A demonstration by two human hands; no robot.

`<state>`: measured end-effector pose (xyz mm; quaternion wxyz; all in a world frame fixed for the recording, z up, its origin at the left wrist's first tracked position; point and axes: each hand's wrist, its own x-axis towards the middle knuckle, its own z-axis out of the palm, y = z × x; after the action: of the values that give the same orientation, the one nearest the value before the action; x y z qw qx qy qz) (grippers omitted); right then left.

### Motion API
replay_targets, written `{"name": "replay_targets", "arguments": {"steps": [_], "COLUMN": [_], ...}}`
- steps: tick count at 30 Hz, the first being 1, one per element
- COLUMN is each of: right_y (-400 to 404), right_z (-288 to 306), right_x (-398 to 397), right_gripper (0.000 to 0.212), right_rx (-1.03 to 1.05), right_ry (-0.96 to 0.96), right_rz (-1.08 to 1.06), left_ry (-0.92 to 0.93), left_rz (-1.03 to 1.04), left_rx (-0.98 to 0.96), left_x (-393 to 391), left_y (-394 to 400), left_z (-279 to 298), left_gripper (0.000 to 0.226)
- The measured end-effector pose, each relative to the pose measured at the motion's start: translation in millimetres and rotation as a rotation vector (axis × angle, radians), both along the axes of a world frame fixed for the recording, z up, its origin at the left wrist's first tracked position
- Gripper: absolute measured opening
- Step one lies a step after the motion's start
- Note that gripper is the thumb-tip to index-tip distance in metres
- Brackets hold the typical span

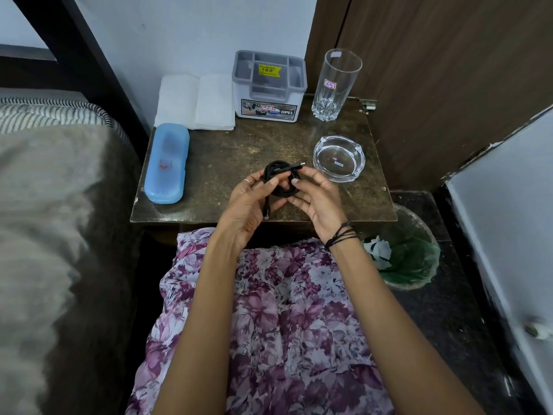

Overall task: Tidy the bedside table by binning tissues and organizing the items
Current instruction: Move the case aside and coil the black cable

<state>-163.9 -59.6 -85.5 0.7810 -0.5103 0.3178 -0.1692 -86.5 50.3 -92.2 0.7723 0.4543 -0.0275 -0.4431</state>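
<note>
Nearest the camera, a floral-print lap (269, 324) fills the bottom of the view, with both bare forearms reaching up from it toward twelve o'clock. At four o'clock from the hands, on the floor beside the table, a bin (410, 250) lined with green plastic holds crumpled white tissues (377, 251).

Above the front edge of the bedside table (227, 157), the left hand (248, 202) and right hand (317, 199) face each other, palms turned inward, wrists bent slightly back. Between them sits a coiled black cable (279, 181). The left thumb and fingers are closed around the coil's nine-o'clock side, and one plug end hangs down at six o'clock across the left palm. The right thumb and fingertips pinch the coil's three-o'clock side, while the other plug end sticks out at one o'clock, just above the right fingers. Dark threads circle the right wrist.

Farther back, a blue case (167, 163) lies at nine o'clock near the table's left edge, and a glass ashtray (338, 158) sits at two o'clock, near the right hand. Along the far edge stand folded white tissues (196, 101) at eleven o'clock, a grey organizer box (269, 85) at twelve, and a tall empty glass (336, 83) at one.
</note>
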Motion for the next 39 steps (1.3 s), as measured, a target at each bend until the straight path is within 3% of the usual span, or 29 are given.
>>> {"name": "replay_targets", "arguments": {"steps": [3, 6, 9, 13, 16, 21, 25, 29, 33, 39], "right_y": [0, 0, 1, 3, 5, 7, 10, 12, 14, 11], "right_z": [3, 7, 8, 10, 16, 18, 19, 19, 13, -4], "right_x": [1, 0, 1, 6, 8, 14, 15, 13, 6, 8], "right_gripper": [0.012, 0.024, 0.024, 0.027, 0.033, 0.067, 0.033, 0.049, 0.034, 0.029], "right_rx": [-0.010, 0.023, -0.220, -0.521, -0.579, -0.997, -1.100, -1.234, -1.335, -1.256], "right_ry": [0.007, 0.065, 0.161, 0.193, 0.189, 0.392, 0.409, 0.410, 0.337, 0.352], "right_rz": [0.026, 0.087, 0.190, 0.233, 0.254, 0.393, 0.384, 0.324, 0.289, 0.269], "left_ry": [-0.105, -0.325, -0.482, -0.480, -0.433, -0.318, -0.313, -0.439, -0.686, -0.829], "left_rz": [0.083, 0.062, 0.069, 0.145, 0.184, 0.275, 0.288, 0.256, 0.240, 0.174], "left_rx": [0.118, 0.264, 0.309, 0.280, 0.275, 0.316, 0.305, 0.311, 0.427, 0.550], "left_x": [0, -1, -4, -8, -4, 4, 2, 0, -1, 2], "left_y": [-4, -5, -5, -7, -5, -4, -5, -3, -2, -3], "left_z": [0, -3, -5, -3, 1, -2, -2, -5, -8, -15], "left_gripper": [0.022, 0.016, 0.027, 0.029, 0.028, 0.027, 0.016, 0.009, 0.019, 0.021]}}
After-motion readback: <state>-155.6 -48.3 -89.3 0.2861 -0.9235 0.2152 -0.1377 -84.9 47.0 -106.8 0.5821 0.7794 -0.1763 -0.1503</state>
